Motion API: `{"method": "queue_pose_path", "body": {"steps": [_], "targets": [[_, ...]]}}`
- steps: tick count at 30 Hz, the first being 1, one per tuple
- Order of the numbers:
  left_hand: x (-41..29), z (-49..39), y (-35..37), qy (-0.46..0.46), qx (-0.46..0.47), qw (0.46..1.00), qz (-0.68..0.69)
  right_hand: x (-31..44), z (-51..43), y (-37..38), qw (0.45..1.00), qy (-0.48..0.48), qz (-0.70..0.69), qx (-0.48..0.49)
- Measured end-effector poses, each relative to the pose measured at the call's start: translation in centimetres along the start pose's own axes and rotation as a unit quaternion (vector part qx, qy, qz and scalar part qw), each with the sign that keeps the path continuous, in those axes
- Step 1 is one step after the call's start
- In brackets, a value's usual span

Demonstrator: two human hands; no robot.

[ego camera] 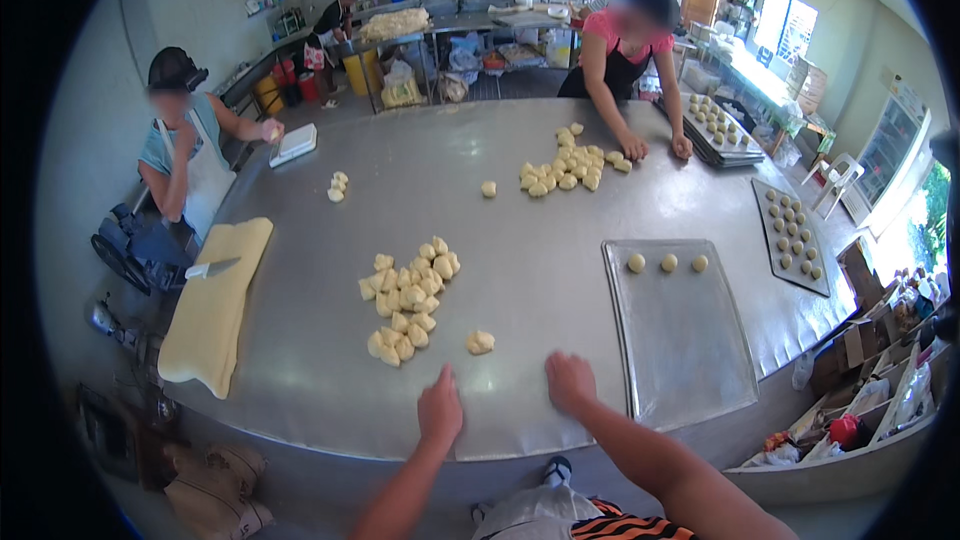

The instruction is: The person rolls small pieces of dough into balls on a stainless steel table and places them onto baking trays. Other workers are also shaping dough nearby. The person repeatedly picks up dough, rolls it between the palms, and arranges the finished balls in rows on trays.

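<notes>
My left hand is over the near edge of the metal table, its index finger pointing forward and the other fingers curled. Just ahead of it lie a pile of cut dough pieces and one separate dough piece. My right hand is lowered to the tabletop, fingers bent under and slightly blurred; whatever may be beneath it is hidden. To its right rests a baking tray with three round dough balls in a row along its far side.
A dough slab with a knife on it lies at left, near a white scale and a co-worker. Another co-worker handles dough pieces across the table. Filled trays stand at right.
</notes>
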State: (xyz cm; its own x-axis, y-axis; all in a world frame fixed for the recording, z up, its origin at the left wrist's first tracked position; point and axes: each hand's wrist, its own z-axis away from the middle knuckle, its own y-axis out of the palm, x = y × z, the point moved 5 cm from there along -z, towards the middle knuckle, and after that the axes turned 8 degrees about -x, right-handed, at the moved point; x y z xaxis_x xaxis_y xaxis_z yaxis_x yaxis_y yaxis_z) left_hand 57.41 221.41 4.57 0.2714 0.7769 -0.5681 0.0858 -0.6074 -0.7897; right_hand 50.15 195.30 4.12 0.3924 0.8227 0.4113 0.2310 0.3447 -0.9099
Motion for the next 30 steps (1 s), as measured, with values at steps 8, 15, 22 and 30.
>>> {"method": "queue_pose_path", "body": {"steps": [8, 15, 22, 30], "targets": [[2.6, -0.3, -0.7, 0.219, -0.047, 0.972, -0.075, -1.8, 0.4, -1.1, 0.98, -0.128, -0.044, -0.148], [-0.1, -3.1, 1.2, 0.12, -0.082, 0.988, -0.059, 0.6, -2.7, 0.8, 0.996, -0.062, -0.017, -0.062], [1.4, 2.3, -1.9, 0.229, -0.037, 0.969, -0.09, -3.1, 3.0, -0.7, 0.993, -0.115, 0.002, -0.04], [-0.3, -2.8, 1.3, 0.188, -0.107, 0.97, -0.109, 1.4, -3.9, 0.4, 0.98, -0.093, -0.047, -0.167]]}}
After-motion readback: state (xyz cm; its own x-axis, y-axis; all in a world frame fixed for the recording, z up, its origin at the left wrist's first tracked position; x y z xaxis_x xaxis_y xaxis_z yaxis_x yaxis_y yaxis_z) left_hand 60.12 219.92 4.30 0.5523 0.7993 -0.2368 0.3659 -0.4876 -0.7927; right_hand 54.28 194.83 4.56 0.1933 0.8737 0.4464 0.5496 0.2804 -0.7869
